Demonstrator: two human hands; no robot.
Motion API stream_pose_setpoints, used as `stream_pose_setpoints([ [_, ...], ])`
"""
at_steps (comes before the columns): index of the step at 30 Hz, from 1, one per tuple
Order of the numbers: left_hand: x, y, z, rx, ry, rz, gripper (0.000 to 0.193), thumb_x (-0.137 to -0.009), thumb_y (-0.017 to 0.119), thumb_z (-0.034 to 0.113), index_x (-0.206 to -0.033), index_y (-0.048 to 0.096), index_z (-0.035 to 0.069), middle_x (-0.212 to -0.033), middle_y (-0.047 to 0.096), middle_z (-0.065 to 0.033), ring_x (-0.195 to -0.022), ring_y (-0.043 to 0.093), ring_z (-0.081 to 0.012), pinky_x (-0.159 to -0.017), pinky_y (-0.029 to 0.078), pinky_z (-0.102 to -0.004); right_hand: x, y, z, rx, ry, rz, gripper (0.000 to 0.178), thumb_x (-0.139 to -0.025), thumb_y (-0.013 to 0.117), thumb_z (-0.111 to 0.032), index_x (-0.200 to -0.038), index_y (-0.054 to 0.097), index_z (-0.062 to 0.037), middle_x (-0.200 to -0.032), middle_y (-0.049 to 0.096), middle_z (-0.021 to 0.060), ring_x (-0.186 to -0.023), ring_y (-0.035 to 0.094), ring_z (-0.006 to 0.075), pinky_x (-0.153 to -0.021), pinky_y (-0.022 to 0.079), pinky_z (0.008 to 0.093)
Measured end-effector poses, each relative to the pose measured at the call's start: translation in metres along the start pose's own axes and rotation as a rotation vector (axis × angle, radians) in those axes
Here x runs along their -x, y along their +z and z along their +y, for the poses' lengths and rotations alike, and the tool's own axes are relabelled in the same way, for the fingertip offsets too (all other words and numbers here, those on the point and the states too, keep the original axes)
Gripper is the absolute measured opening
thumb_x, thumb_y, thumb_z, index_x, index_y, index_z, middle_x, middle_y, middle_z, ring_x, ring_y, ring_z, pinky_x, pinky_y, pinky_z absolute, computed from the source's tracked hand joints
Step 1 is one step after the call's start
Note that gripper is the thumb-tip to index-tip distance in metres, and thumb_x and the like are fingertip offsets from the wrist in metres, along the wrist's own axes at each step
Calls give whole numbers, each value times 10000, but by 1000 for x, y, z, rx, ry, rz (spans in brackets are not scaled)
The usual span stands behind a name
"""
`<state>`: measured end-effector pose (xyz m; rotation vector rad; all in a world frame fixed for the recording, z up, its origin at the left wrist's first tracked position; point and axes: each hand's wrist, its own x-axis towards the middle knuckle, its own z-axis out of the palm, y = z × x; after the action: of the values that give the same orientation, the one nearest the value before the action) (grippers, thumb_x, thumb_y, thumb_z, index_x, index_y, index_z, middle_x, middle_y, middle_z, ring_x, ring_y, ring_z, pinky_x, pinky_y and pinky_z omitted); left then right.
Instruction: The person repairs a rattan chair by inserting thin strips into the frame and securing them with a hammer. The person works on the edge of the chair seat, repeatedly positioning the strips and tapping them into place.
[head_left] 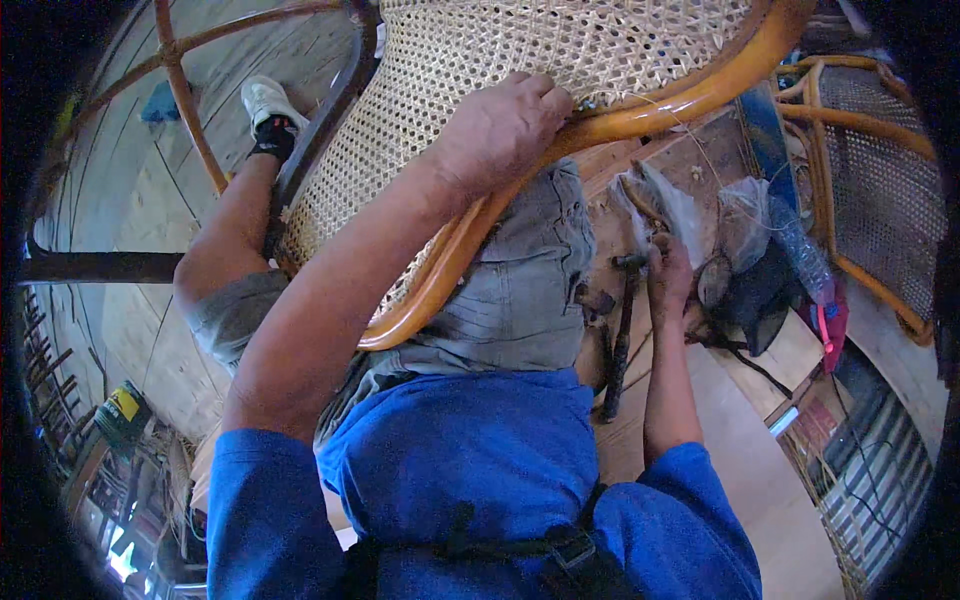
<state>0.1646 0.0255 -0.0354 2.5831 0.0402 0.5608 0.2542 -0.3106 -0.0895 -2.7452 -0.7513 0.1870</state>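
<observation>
Where the cane panel [430, 80] sits: over the lap, grey shorts [520, 300] under it, orange rim [650, 116] body-side.
Hammer [622, 340]: handle toward body, head just beside right hand.
Right hand [670, 275]: at clear plastic bag [684, 212], fingers curled; can't tell what they pinch.
Left hand [505, 130]: on panel at rim, fingers bent, close together; can't tell if pinching.
Second cane piece [880, 180]: far right, rattan frame.

Our left hand [505, 130] rests on a pale woven cane panel [440, 60] against its glossy curved frame [650, 118], while our right hand [670, 275] meets a clear plastic bag [684, 212] near a hammer [621, 345]; another cane-panelled piece [872, 170] sits at far right.
</observation>
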Motion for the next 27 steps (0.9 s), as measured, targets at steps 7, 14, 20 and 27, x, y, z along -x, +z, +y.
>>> stream_pose_setpoints([
  [7, 1, -2, 2, -52, 49, -13, 144, -776, 547, 139, -878, 529, 39, -850, 554, -99, -821, 590, -275, -684, 517, -372, -4, 20, 38, -101, 65, -6, 123, -845, 560, -107, -950, 588, -50, -842, 613, 87, -789, 594, 243, -689, 456, 335],
  [14, 22, -2, -4, 6, -16, 20, 158, -821, 555, 184, -898, 541, 47, -846, 553, -111, -845, 573, -280, -695, 499, -380, -9, -25, 4, -603, 436, -186, 134, -866, 553, -72, -992, 574, -32, -784, 576, 15, -626, 534, 99, -524, 412, 235],
  [20, 76, -8, 6, 69, -341, 178, 119, -832, 558, 146, -905, 551, 52, -840, 555, -129, -813, 553, -313, -718, 472, -403, -2, -44, -14, -1087, 632, -225, 164, -868, 563, -84, -1028, 548, -48, -771, 582, 33, -602, 537, 112, -496, 403, 227],
  [27, 106, -27, 16, 127, -491, 270, 116, -830, 554, 123, -907, 550, 37, -837, 566, -143, -810, 547, -329, -709, 459, -424, -19, -78, -81, -1160, 369, -277, 208, -818, 624, -57, -1004, 532, -66, -795, 563, 5, -635, 532, 89, -532, 419, 209],
])
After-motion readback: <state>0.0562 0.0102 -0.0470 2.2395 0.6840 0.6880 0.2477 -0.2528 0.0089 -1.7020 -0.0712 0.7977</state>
